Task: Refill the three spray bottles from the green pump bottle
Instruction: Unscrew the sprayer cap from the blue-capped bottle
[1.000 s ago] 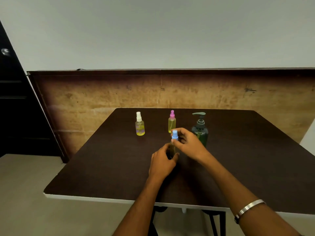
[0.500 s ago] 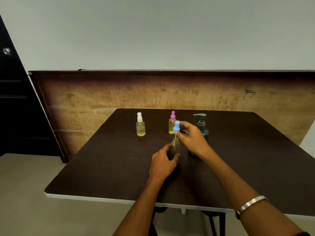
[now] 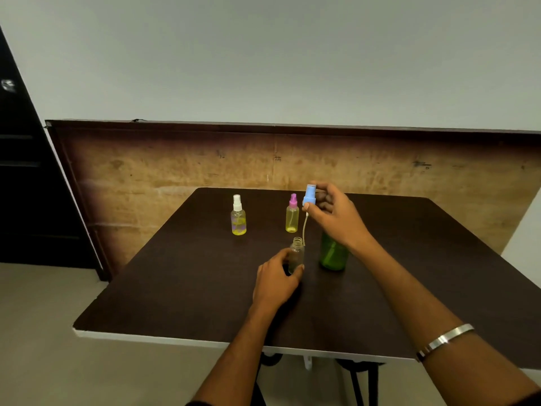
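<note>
Dark table (image 3: 175, 288); left hand (image 3: 275, 284) grips uncapped bottle (image 3: 296, 254), right hand (image 3: 333, 215) pinches blue sprayer (image 3: 309, 194), hiding green pump bottle (image 3: 333, 254) top.

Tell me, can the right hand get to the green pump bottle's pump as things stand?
Probably not yet. The right hand pinches the blue spray cap, its tube dangling beside the open bottle held by the left hand. The green pump bottle stands just beneath; the cap needs setting down first.

Uncapped clear bottle (image 3: 296, 254) upright beside green pump bottle (image 3: 333, 254); blue sprayer (image 3: 309, 195) lifted above.
</note>
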